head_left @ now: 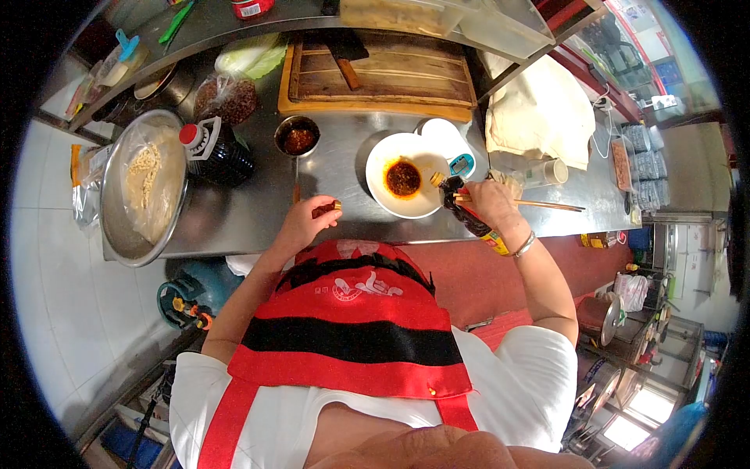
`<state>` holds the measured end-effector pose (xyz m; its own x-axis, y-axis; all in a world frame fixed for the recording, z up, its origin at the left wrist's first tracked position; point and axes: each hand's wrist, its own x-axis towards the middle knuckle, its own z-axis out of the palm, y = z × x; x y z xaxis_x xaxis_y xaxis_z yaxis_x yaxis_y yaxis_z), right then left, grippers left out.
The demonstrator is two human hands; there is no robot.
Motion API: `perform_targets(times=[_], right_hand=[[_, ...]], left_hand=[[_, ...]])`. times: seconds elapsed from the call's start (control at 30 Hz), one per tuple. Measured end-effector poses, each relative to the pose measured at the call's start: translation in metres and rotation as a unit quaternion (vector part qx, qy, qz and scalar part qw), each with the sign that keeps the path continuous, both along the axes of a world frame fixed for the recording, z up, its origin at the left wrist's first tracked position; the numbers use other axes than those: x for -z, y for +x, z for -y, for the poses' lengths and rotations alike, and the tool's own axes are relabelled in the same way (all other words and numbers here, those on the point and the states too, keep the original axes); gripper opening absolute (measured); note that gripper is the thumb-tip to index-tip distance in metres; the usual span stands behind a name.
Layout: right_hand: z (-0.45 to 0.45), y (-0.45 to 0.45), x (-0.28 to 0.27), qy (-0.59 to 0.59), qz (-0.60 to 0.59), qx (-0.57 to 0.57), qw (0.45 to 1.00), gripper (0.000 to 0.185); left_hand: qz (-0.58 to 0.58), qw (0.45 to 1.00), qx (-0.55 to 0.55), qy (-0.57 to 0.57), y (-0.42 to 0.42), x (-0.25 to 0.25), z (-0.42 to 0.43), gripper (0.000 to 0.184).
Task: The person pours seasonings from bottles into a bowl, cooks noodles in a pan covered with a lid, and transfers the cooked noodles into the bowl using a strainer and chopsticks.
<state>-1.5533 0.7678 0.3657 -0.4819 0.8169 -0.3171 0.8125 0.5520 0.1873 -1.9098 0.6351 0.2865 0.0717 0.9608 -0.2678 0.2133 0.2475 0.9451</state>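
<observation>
My right hand (pixel 494 205) is closed around a dark sauce bottle (pixel 469 215) with a red and yellow label, and also grips a pair of chopsticks (pixel 549 205). The bottle is tilted, its mouth over the right rim of a white bowl (pixel 381 195). Dark reddish-brown sauce (pixel 404 178) lies in the bowl. Partly under the bowl is a white kitchen scale (pixel 447 139) with a blue display. My left hand (pixel 306 222) is closed on a small dark red bottle cap (pixel 326 209) with a gold edge, near the counter's front edge.
A ladle (pixel 298 137) of chili sauce rests left of the bowl. Further left stand a dark jug (pixel 221 160) with a red cap and a metal basin (pixel 173 215) holding a bag of peanuts. Behind are a cutting board (pixel 398 74), a cleaver (pixel 345 55) and a cloth (pixel 539 117).
</observation>
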Motion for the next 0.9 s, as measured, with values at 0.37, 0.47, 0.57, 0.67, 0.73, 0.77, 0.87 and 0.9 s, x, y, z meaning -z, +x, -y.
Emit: perform_targets(times=[0.37, 0.47, 0.57, 0.67, 0.73, 0.77, 0.87, 0.9], right_hand=[[0.003, -0.007, -0.010, 0.018, 0.005, -0.019, 1.000, 0.029], [0.006, -0.008, -0.018, 0.006, -0.033, -0.020, 0.999, 0.028], [0.007, -0.011, -0.024, 0.006, -0.020, 0.036, 0.999, 0.028], [0.016, -0.022, -0.048, 0.012, -0.111, 0.016, 0.994, 0.026], [0.018, -0.029, -0.055, 0.014, -0.122, -0.011, 0.992, 0.026], [0.019, -0.032, -0.060, 0.017, -0.133, -0.035, 0.990, 0.027], [0.026, -0.048, -0.075, 0.011, -0.140, -0.051, 0.989, 0.028], [0.028, -0.052, -0.075, 0.013, -0.146, -0.053, 0.988, 0.030]], left_hand=[[-0.001, 1.000, -0.006, 0.007, -0.001, 0.000, 0.004, 0.036], [0.004, 1.000, -0.003, 0.009, 0.000, 0.001, 0.003, 0.036], [0.032, 0.999, 0.019, 0.015, 0.001, -0.001, -0.005, 0.033], [0.050, 0.998, 0.023, 0.039, 0.005, -0.013, -0.015, 0.034], [0.032, 0.997, 0.024, 0.068, 0.009, -0.040, -0.023, 0.035], [0.014, 0.995, 0.027, 0.097, 0.013, -0.052, -0.028, 0.036], [0.021, 0.987, 0.035, 0.155, 0.024, -0.075, -0.045, 0.039], [0.053, 0.981, 0.019, 0.184, 0.029, -0.075, -0.050, 0.039]])
